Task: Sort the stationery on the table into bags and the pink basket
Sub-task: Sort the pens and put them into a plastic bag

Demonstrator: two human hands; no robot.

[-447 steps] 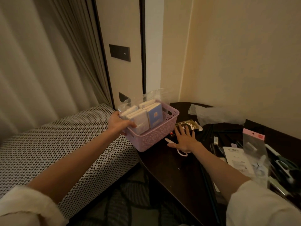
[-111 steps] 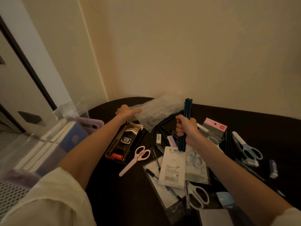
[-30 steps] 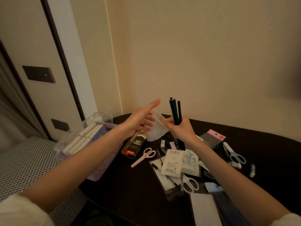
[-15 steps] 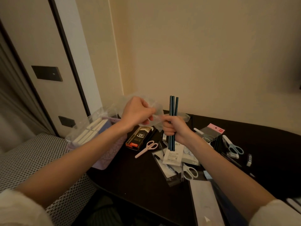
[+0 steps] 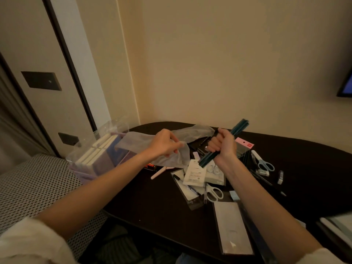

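Note:
My right hand grips a bundle of dark blue pencils, tilted with the top end leaning right, above the dark table. My left hand pinches a clear plastic bag that stretches between both hands, its lower flap hanging under my left hand. The pink basket stands at the table's left edge, holding several boxes inside a clear bag. Loose stationery lies beneath my hands: a white packet, white scissors, blue scissors and pink scissors.
A patterned bench sits left of the table under the basket. A pink-topped packet lies behind my right hand. A grey flat pouch lies at the table's near edge. Walls close off the back; a screen corner shows at right.
The pencil bundle has tipped from upright to leaning right. My left hand pulled the bag's edge leftward, spreading the bag wider. The view dropped slightly and swung right.

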